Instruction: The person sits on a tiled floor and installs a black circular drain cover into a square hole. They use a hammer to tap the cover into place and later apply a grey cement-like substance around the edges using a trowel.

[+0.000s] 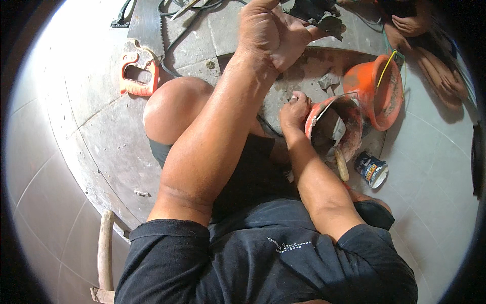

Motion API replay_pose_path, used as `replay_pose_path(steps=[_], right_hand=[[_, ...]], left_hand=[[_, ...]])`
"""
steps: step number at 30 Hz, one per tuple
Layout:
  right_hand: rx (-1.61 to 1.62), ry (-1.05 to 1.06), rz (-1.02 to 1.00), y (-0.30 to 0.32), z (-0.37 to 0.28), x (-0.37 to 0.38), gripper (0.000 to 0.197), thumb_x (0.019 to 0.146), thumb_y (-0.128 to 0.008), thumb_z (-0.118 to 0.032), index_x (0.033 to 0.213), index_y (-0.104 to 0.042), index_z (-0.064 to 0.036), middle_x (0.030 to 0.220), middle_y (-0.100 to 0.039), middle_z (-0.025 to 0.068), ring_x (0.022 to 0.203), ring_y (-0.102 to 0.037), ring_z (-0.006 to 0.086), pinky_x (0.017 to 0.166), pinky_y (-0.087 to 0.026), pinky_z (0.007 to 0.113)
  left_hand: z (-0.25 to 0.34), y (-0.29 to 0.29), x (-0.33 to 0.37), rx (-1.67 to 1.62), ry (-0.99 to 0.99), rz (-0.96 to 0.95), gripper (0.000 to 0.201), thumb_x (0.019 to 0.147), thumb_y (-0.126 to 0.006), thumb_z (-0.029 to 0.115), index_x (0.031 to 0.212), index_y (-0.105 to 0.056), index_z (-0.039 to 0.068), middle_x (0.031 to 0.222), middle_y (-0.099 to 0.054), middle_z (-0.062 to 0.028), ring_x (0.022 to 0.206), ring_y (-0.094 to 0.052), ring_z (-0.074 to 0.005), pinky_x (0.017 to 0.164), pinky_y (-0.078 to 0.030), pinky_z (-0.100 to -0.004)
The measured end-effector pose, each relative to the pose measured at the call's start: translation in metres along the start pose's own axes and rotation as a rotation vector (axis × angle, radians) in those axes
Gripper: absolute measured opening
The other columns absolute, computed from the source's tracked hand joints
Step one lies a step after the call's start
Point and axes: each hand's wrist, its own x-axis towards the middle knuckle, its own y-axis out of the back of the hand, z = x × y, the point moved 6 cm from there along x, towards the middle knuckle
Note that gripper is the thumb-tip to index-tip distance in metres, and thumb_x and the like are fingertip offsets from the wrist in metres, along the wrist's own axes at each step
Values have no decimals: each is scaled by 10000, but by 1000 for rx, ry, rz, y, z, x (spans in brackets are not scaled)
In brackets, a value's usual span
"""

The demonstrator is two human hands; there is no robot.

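My left hand [273,35] is raised at the top of the view, its fingers closed on a black piece with grey mortar [324,23] caked along its ragged edge. What kind of piece it is, I cannot tell. Lower down, my right hand [295,112] is closed beside the rim of a tilted, cement-smeared orange-red bucket [310,121]. Whatever its curled fingers hold, if anything, is hidden. A trowel with a wooden handle [341,164] leans in that bucket, its grey blade inside.
A second orange bucket [387,119] tips over beyond the first. Near them stands a small dark paint can [372,169]. An orange-handled handsaw [139,76] and black cable lie at upper left. Another person's hand [450,83] is at upper right. A wooden bar [105,248] is lower left.
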Motion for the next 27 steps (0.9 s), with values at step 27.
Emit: replay_pose_path(steps=[27], right_hand=[[154, 335, 101, 257, -33, -16, 144, 987, -598, -53, 1090, -693, -17, 1117, -671, 125, 974, -662, 274, 862, -541, 360]], left_hand=[[-48, 14, 1, 283, 91, -98, 479, 1007, -602, 415, 1320, -544, 57, 1297, -619, -222, 1235, -552, -451, 1081, -376, -704]])
